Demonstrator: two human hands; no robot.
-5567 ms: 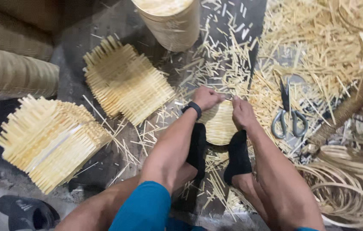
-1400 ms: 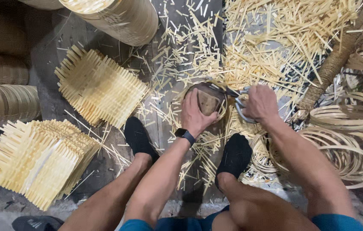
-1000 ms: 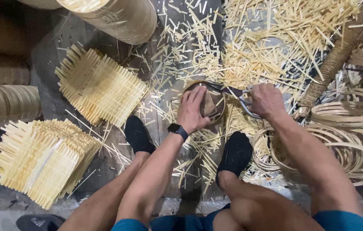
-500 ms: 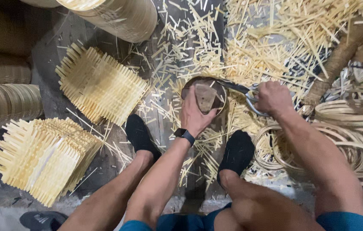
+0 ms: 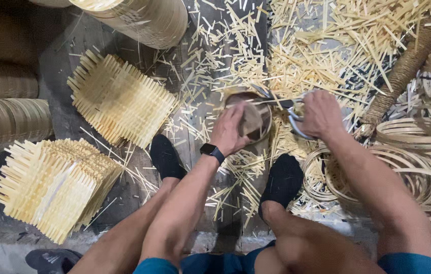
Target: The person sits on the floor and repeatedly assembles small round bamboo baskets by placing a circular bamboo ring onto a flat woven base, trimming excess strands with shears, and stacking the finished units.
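Gripping from above, the left hand point(image 5: 231, 131), a black watch point(image 5: 212, 151) on its wrist, clasps a small round woven bamboo tray point(image 5: 252, 117) with a dark rim, fingers spread over its pale woven face; the tray lies near the centre of the view, tilted, above the floor between the two black-socked feet point(image 5: 167, 157). Whether anything lies inside the tray cannot be told, as the hand covers much of it.

Starting at nine o'clock, stacked coils of flat bamboo strip point(image 5: 7, 124) sit at the left edge. At about eight o'clock lies a square stack of pale woven bamboo mats point(image 5: 53, 187) with loose splint ends sticking out all round; a second such stack point(image 5: 119, 101) lies at ten o'clock. At eleven o'clock stands a tall cylinder of woven bamboo point(image 5: 142, 20), its opening cut off by the top edge.

Across twelve to two o'clock the dark wooden floor point(image 5: 63, 56) is littered with short pale bamboo offcuts point(image 5: 327, 45).

At about two o'clock the right hand point(image 5: 322, 114) is clenched round the handles of metal scissors point(image 5: 284, 104), whose blades meet the tray's rim at its upper right. A rope-wrapped pole point(image 5: 403, 71) slants beyond it, and at three to four o'clock lies a heap of thin bamboo hoops point(image 5: 418, 157).
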